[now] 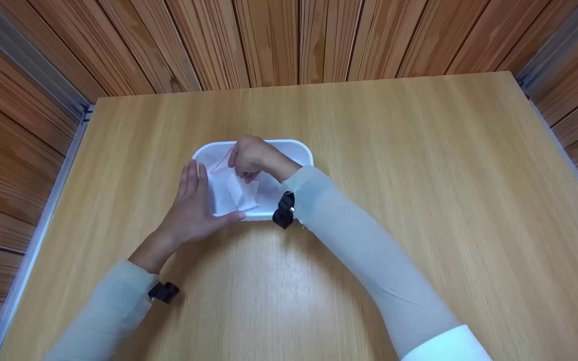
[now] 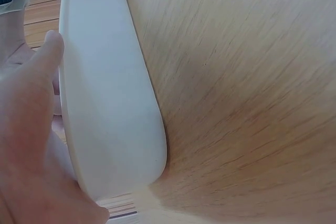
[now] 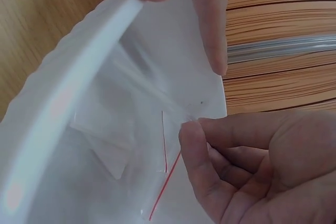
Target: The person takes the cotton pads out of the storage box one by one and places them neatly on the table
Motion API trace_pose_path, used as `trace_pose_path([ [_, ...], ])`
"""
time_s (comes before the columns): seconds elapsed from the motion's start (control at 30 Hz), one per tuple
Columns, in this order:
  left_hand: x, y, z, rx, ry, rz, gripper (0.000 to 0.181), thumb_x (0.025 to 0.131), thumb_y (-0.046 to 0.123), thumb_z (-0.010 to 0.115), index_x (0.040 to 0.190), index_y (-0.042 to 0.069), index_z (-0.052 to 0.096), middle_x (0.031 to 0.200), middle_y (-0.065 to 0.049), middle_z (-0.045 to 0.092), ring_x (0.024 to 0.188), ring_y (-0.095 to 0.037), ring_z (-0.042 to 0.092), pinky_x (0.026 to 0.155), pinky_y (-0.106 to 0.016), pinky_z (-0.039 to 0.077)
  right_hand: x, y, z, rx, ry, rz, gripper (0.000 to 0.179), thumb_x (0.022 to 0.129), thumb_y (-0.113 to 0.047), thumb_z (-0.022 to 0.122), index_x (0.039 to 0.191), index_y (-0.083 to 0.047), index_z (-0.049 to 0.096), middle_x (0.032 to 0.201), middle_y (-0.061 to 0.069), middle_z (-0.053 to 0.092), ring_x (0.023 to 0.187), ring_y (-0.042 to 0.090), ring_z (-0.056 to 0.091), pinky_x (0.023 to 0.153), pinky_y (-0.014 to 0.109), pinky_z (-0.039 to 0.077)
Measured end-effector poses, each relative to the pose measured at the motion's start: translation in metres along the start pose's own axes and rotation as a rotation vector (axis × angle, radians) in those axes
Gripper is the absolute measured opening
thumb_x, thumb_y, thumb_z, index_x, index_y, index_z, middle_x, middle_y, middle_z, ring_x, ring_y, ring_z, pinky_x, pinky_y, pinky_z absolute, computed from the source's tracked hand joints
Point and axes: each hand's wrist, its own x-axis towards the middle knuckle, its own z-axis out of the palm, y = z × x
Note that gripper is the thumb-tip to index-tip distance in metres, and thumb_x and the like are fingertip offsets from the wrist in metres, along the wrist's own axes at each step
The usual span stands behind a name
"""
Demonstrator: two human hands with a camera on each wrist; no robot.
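A white plastic tub stands on the table. My left hand is at its left near corner, fingers straight along the left side and thumb on the near rim. Inside the tub, my right hand pinches a clear plastic zip bag between thumb and forefinger. Red lines run along the bag, showing below the fingertips in the right wrist view. More folded clear plastic lies toward the near side of the tub. In the left wrist view, the tub's smooth outer wall fills much of the picture.
The light wooden table spreads around the tub. Wood-plank walls rise behind and at both sides, with metal rails along the side edges. A black wrist camera on the right sleeve overlaps the tub's near rim.
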Motion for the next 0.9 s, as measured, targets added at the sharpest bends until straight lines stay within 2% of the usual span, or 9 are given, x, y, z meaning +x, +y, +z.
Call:
trace_pose_path([
  [0.23, -0.001, 0.0, 0.0, -0.014, 0.005, 0.009, 0.137, 0.078, 0.077, 0.067, 0.159, 0.001, -0.014, 0.167, -0.016, -0.024, 0.153, -0.035, -0.022, 0.122, -0.059, 0.007, -0.007, -0.002, -0.004, 0.013, -0.01, -0.029, 0.032, 0.095, 0.004, 0.064, 0.125, -0.004, 0.07, 0.117, 0.008, 0.064, 0.086, 0.02, 0.067, 0.07, 0.024, 0.059],
  [0.43, 0.0, 0.0, 0.001, -0.009, 0.017, 0.017, 0.136, 0.08, 0.074, 0.068, 0.159, -0.002, -0.013, 0.167, -0.019, -0.022, 0.153, -0.037, -0.021, 0.123, -0.058, 0.006, -0.011, -0.002, -0.007, -0.001, -0.006, -0.082, 0.032, 0.092, 0.006, 0.064, 0.123, -0.001, 0.072, 0.105, 0.008, 0.065, 0.078, 0.017, 0.064, 0.072, 0.026, 0.06],
  [0.57, 0.001, -0.001, 0.002, -0.006, 0.022, 0.017, 0.136, 0.08, 0.073, 0.069, 0.159, -0.002, -0.013, 0.166, -0.019, -0.022, 0.153, -0.038, -0.02, 0.122, -0.06, 0.006, -0.014, 0.001, -0.009, 0.01, -0.007, -0.107, 0.032, 0.093, 0.004, 0.065, 0.123, -0.002, 0.072, 0.106, 0.008, 0.067, 0.08, 0.017, 0.064, 0.071, 0.026, 0.06],
  [0.73, 0.001, -0.001, 0.002, -0.01, 0.032, 0.022, 0.136, 0.079, 0.072, 0.07, 0.159, -0.002, -0.013, 0.166, -0.02, -0.022, 0.153, -0.039, -0.019, 0.121, -0.062, 0.008, -0.02, 0.004, -0.015, 0.066, -0.021, -0.127, 0.03, 0.096, 0.002, 0.065, 0.125, -0.002, 0.071, 0.111, 0.008, 0.066, 0.088, 0.02, 0.065, 0.074, 0.027, 0.06],
  [0.9, 0.0, -0.001, 0.001, -0.009, 0.029, 0.017, 0.137, 0.078, 0.074, 0.069, 0.159, -0.001, -0.013, 0.167, -0.019, -0.022, 0.153, -0.038, -0.02, 0.121, -0.062, 0.008, -0.027, 0.01, -0.023, 0.146, -0.02, -0.157, 0.028, 0.097, 0.002, 0.064, 0.124, 0.0, 0.07, 0.11, 0.008, 0.063, 0.089, 0.019, 0.063, 0.076, 0.03, 0.06],
])
